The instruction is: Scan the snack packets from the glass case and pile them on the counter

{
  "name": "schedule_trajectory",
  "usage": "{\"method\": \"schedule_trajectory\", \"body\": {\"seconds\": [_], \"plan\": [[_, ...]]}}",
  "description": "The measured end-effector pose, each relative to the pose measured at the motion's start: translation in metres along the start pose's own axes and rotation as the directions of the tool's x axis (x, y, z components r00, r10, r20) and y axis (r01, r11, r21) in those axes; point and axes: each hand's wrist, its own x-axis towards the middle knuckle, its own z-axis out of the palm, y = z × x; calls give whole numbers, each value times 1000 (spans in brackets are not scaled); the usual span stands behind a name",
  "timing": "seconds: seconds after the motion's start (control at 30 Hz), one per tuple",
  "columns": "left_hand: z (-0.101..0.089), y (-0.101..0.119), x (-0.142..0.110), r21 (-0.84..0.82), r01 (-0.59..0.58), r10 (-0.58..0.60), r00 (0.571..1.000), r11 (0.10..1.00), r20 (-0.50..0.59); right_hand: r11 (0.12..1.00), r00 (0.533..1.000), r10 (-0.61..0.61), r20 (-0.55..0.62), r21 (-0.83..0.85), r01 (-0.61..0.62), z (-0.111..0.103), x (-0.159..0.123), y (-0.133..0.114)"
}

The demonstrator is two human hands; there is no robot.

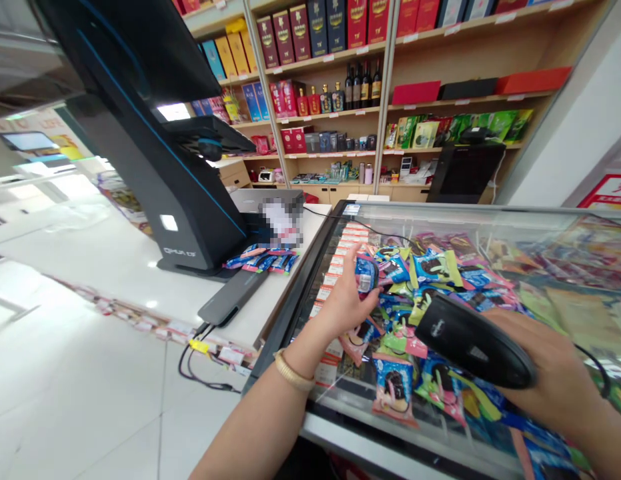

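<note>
The right hand (545, 373) is wrapped tight around a black scanner (473, 341), its front end aimed at the small blue packet (366, 275). The left hand (347, 300) pinches that packet in its fingertips and holds it up over the glass counter (490, 220), turned toward the scanner, maybe so its code shows. Snack packs (430, 267) lie under the glass. Farther off stands the black till screen (155, 167), then shelves of boxes (340, 60).

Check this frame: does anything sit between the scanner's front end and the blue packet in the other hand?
Nothing visible does. The right hand holds the black scanner, its nose toward the blue packet in the left hand; only loose snack packets lie below.
</note>
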Motion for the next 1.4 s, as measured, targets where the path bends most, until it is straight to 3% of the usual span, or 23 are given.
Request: {"method": "schedule_trajectory", "body": {"seconds": [0.07, 0.1, 0.17, 0.23, 0.3, 0.37, 0.5, 0.63, 0.73, 0.97, 1.0, 1.07, 1.13, 1.17, 1.2, 1.27, 1.33, 1.4], "plan": [[-9, -2, 9, -227, 104, -145, 974, 968, -174, 1000, 999, 17, -29, -13, -17, 0, 0, -2], [-17, -3, 14, -341, 131, -230, 936, 931, -268, 999, 999, 19, -35, -25, -20, -1, 1, -3], [-37, -7, 27, -525, 103, -376, 813, 845, -445, 999, 999, 16, -39, -47, -18, -2, 3, -4], [-61, -10, 37, -662, -6, -482, 681, 749, -551, 999, 999, 9, -35, -46, -11, -3, 5, -5], [-84, -13, 44, -757, -123, -566, 590, 642, -576, 1000, 1000, 10, -23, -28, -11, -4, 5, -6], [-102, -16, 47, -797, -183, -620, 537, 576, -572, 1000, 1000, 20, -16, -20, -21, -3, 4, -5], [-119, -21, 47, -839, -180, -692, 492, 513, -528, 997, 998, 58, -41, -44, -59, -1, -1, 0], [-122, -24, 44, -884, -141, -742, 495, 446, -453, 995, 994, 100, -52, -19, -101, 1, -5, 3], [-122, -24, 41, -903, -87, -751, 525, 420, -400, 993, 992, 113, -56, -17, -114, 1, -6, 4], [-102, -18, 35, -865, 36, -700, 605, 501, -380, 997, 996, 76, -49, -21, -77, -1, -4, 5], [-96, -17, 34, -826, 83, -668, 636, 558, -387, 998, 998, 52, -44, -24, -53, -2, -3, 6], [-83, -12, 28, -610, 231, -527, 769, 758, -363, 999, 999, -21, -38, -41, 20, -3, -1, 10], [-71, -7, 19, -184, 332, -363, 917, 925, -167, 997, 998, -58, -38, -61, 56, -4, 0, 13], [-65, -3, 14, 44, 332, -331, 943, 942, -24, 997, 998, -48, -39, -62, 45, -3, 1, 13], [-60, 0, 10, 228, 315, -345, 933, 922, 107, 998, 999, -30, -41, -53, 27, -3, 1, 14], [-49, 7, 2, 482, 253, -421, 863, 839, 278, 1000, 999, -8, -41, -26, 7, -3, 1, 13], [-39, 12, -3, 617, 181, -474, 807, 766, 351, 1000, 999, -1, -44, -19, 0, -2, 2, 9], [-28, 16, -7, 693, 109, -490, 785, 713, 380, 999, 998, 38, -50, -23, -39, -2, 2, 5]]}}
